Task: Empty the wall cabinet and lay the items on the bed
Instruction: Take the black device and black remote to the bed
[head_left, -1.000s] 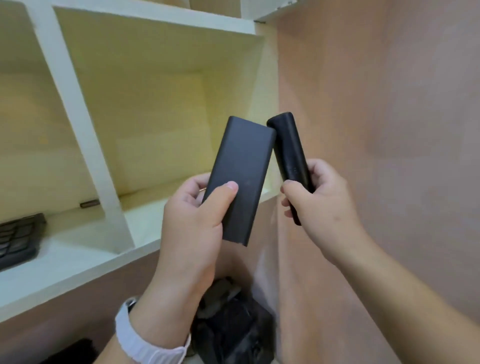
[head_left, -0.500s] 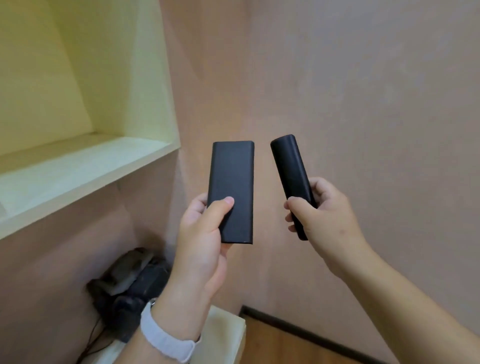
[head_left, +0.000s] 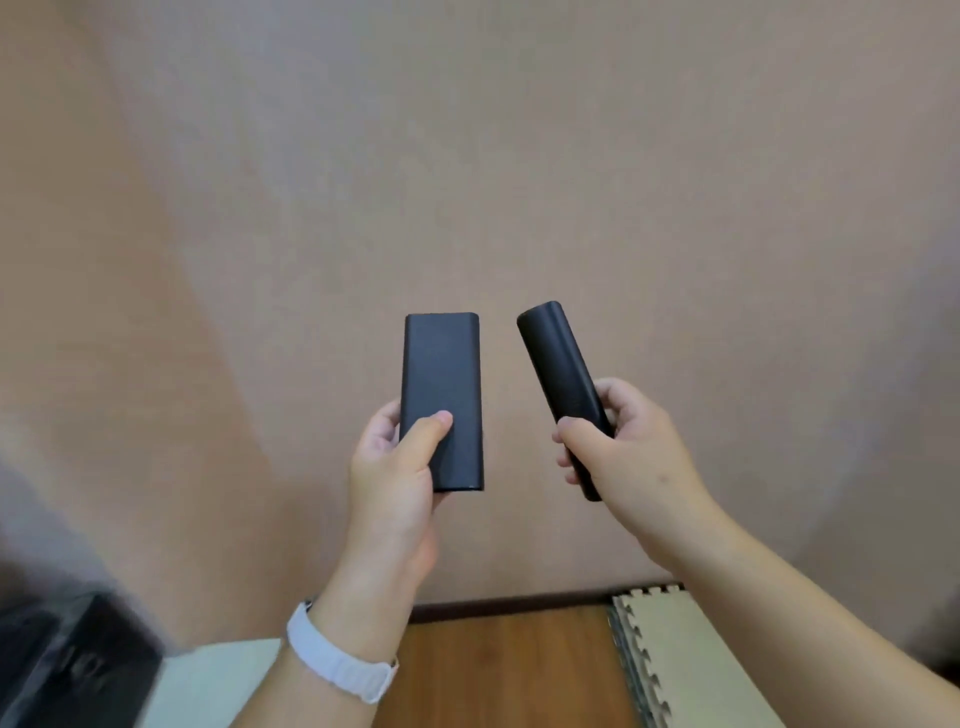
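Note:
My left hand (head_left: 395, 478) grips a flat black power bank (head_left: 441, 384) by its lower half, thumb across its face, and holds it upright in front of a pinkish wall. My right hand (head_left: 628, 452) grips a second black power bank (head_left: 558, 364) with rounded edges, tilted with its top leaning left. The two power banks are apart, side by side at chest height. A white band sits on my left wrist. The wall cabinet and the bed are out of view.
A pinkish wall (head_left: 519, 156) fills most of the view. Below lie a wooden floor (head_left: 509, 665), interlocking beige foam mats (head_left: 685, 654) at the lower right, a pale surface (head_left: 208, 680) and a blurred dark object (head_left: 67, 665) at the lower left.
My view has swung right, away from the cabinet, which has left the frame. Both hands keep their hold on the power banks, now spread slightly further apart. Floor and foam mats have come into view.

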